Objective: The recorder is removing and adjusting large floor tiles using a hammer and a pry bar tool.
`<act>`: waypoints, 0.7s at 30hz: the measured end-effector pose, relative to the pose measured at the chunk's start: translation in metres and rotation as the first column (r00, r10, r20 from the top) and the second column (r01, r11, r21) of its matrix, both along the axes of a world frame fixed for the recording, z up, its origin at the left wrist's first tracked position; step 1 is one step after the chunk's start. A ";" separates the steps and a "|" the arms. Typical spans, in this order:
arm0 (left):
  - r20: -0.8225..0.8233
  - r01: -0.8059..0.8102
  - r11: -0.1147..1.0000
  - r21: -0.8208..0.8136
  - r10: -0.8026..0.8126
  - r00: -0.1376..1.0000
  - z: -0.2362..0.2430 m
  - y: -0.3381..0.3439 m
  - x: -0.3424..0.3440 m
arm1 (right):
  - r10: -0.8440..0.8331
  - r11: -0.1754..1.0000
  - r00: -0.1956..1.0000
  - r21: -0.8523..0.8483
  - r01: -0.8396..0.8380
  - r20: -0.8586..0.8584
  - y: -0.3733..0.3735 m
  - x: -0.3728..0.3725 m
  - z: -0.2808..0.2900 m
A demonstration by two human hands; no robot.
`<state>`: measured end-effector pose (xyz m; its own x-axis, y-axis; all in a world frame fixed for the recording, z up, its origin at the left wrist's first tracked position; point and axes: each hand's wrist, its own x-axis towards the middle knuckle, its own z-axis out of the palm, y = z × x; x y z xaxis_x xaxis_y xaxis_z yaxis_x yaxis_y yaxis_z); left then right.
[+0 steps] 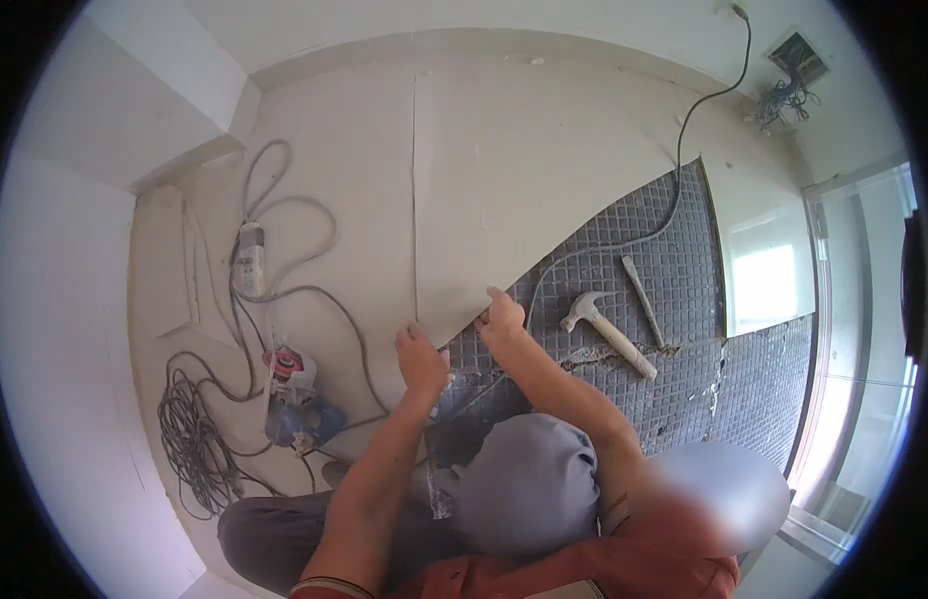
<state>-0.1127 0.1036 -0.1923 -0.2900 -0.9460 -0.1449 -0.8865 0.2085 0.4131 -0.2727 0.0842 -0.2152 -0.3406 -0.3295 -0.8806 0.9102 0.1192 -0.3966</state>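
My left hand (421, 357) and my right hand (501, 319) grip the cut edge of a large beige sheet (514, 150) lying on the floor, fingers closed on it, the right one a little higher along the edge. Beside them is exposed grey gridded flooring (753, 389), cracked in places. A claw hammer (620, 344) with a wooden handle rests on the grid to the right of my right hand, and a long thin tool (644, 304) lies beyond it.
A white power strip (251, 260), looping cables (195, 439) and a blue power tool (299, 419) lie at left. A black cable (684, 130) runs across the grid. A glossy panel (763, 280) is at right, near a wall box (795, 58) with loose wires.
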 end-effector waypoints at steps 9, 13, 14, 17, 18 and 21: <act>-0.055 0.087 0.993 -0.081 -0.092 0.994 -0.022 -0.007 0.014 | -0.129 0.991 0.992 -0.040 0.129 0.003 0.002 0.008 0.003; -0.027 0.029 0.999 -0.031 -0.030 0.999 -0.009 -0.015 0.005 | 0.002 0.999 0.996 0.051 0.002 -0.084 -0.001 0.005 -0.005; -0.015 0.036 0.999 -0.033 -0.036 0.999 -0.008 -0.016 -0.002 | 0.083 0.995 0.988 0.059 -0.076 -0.127 0.001 -0.001 -0.011; 0.008 0.034 0.998 -0.053 -0.033 0.999 -0.007 -0.020 0.005 | 0.013 0.995 0.998 0.097 -0.007 -0.063 -0.005 0.009 -0.001; -0.002 0.046 0.997 -0.057 -0.047 0.999 -0.007 -0.021 0.005 | 0.067 0.994 0.996 0.091 -0.062 -0.054 -0.006 0.006 -0.002; 0.020 0.025 0.999 -0.031 -0.024 0.999 -0.006 -0.019 0.006 | 0.085 0.980 0.993 0.185 -0.068 -0.084 -0.007 0.010 -0.010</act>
<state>-0.1069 0.0842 -0.1982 -0.3108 -0.9427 -0.1210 -0.8888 0.2432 0.3884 -0.2627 0.0777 -0.2256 -0.4021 -0.1950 -0.8946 0.8566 0.2649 -0.4428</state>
